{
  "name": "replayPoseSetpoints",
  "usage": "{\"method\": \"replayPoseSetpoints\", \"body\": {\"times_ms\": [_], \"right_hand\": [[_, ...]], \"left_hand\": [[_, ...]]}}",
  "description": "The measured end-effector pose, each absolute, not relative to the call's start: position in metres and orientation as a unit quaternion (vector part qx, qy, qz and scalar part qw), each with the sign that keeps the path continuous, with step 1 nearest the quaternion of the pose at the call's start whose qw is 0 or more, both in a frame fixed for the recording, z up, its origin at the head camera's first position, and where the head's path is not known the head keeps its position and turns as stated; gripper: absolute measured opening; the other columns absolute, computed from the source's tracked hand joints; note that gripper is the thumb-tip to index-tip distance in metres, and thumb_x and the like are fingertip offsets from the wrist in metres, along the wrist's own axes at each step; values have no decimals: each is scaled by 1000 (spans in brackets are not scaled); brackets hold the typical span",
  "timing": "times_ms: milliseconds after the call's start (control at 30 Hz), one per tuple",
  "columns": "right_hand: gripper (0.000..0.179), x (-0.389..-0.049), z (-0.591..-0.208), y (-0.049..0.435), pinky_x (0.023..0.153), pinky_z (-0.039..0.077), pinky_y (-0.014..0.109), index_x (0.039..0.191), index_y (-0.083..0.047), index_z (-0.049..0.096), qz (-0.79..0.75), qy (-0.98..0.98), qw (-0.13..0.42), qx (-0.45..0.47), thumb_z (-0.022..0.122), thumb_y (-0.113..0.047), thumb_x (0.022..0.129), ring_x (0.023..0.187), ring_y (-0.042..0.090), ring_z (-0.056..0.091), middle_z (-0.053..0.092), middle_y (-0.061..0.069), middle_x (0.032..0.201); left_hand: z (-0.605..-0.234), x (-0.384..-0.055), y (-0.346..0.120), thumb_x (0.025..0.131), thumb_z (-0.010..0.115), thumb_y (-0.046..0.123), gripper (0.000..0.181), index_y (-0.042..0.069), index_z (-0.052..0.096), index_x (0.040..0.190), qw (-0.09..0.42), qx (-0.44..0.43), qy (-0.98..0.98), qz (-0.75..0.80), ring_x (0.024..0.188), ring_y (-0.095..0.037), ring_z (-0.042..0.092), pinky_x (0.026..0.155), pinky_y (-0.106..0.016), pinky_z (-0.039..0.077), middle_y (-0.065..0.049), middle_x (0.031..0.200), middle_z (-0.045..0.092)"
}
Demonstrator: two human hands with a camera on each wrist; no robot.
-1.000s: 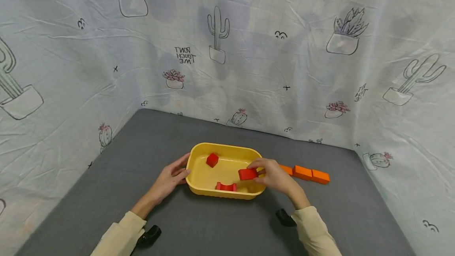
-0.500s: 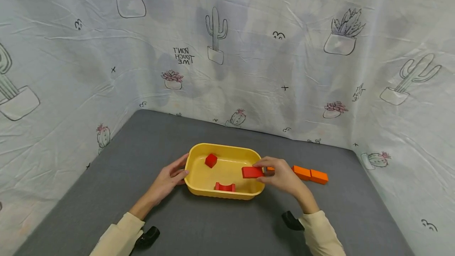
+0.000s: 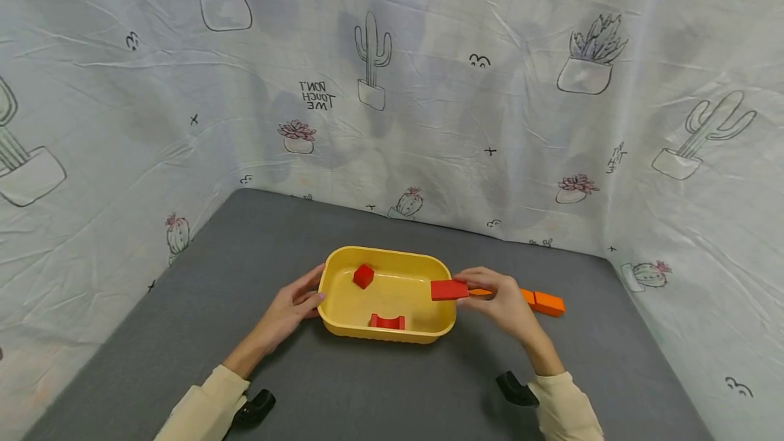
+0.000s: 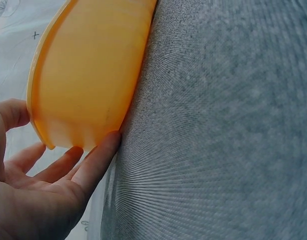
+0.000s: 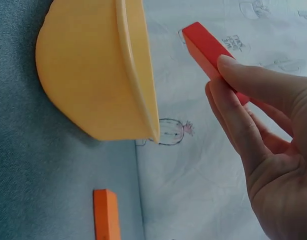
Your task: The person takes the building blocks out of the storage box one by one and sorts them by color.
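My right hand [image 3: 503, 299] pinches a flat red rectangular block [image 3: 449, 290] between thumb and fingers, above the right rim of a yellow plastic tub [image 3: 392, 291]. In the right wrist view the red block [image 5: 206, 47] is raised and tilted, apart from the tub [image 5: 86, 70]. My left hand [image 3: 295, 303] holds the tub's left end, with the thumb at the rim and the fingers against the outer wall [image 4: 88, 75]. Inside the tub lie a small red block [image 3: 364, 276] towards the back left and a red notched block [image 3: 387, 322] by the front wall.
A row of orange blocks [image 3: 549, 303] lies on the grey tabletop [image 3: 392, 393] to the right of the tub, partly hidden behind my right hand. Pale cloth [image 3: 429, 121] with cactus drawings hangs around the table. Black pieces [image 3: 516, 388] sit at both wrists.
My right hand has moved right and slightly up with the red block, from over the tub's inside to its right rim. The left hand and the tub have barely shifted.
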State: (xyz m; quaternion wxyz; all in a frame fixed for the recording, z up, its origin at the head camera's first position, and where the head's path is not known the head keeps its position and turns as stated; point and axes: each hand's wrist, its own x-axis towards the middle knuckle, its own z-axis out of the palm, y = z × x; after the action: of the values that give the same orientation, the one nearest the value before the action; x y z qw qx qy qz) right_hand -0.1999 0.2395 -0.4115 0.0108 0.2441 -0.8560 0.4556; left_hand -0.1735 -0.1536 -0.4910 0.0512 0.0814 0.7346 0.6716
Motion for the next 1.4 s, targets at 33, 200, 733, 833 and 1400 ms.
{"method": "replayPoseSetpoints", "body": {"times_ms": [33, 200, 733, 833, 1400], "right_hand": [[39, -200, -412, 242, 79, 57, 29, 120, -9, 71, 465, -853, 11, 238, 80, -12, 82, 103, 16, 64, 65, 3, 119], [39, -198, -414, 255, 80, 57, 27, 120, -6, 70, 507, -837, 7, 208, 79, -13, 82, 104, 12, 64, 64, 10, 122], [45, -198, -443, 299, 85, 53, 22, 126, -6, 66, 482, -870, -3, 104, 78, -19, 85, 108, 10, 62, 60, 14, 131], [46, -197, -453, 305, 85, 53, 22, 127, -4, 65, 485, -870, -11, 92, 77, -17, 85, 109, 15, 62, 57, 17, 134], [38, -205, -494, 298, 77, 56, 23, 117, -1, 70, 451, -883, 8, 131, 79, -5, 81, 101, 31, 67, 66, 16, 116]], "left_hand": [[-491, -174, -154, 100, 57, 9, 61, 14, 31, 155, 51, 83, 735, 671, 124, -40, 52, 84, -30, 56, -22, 150, 39], [-492, -174, -155, 100, 57, 13, 62, 13, 30, 155, 49, 101, 727, 677, 126, -41, 50, 85, -30, 56, -22, 151, 38], [-492, -177, -153, 100, 56, 10, 60, 14, 30, 155, 58, 97, 728, 676, 127, -40, 50, 86, -30, 55, -22, 150, 39], [-491, -177, -152, 101, 56, 11, 60, 14, 30, 155, 57, 92, 732, 673, 126, -40, 50, 86, -29, 55, -22, 150, 39], [-488, -174, -154, 101, 56, 12, 60, 14, 30, 155, 57, 87, 738, 666, 126, -40, 50, 86, -28, 55, -23, 149, 39]]}}
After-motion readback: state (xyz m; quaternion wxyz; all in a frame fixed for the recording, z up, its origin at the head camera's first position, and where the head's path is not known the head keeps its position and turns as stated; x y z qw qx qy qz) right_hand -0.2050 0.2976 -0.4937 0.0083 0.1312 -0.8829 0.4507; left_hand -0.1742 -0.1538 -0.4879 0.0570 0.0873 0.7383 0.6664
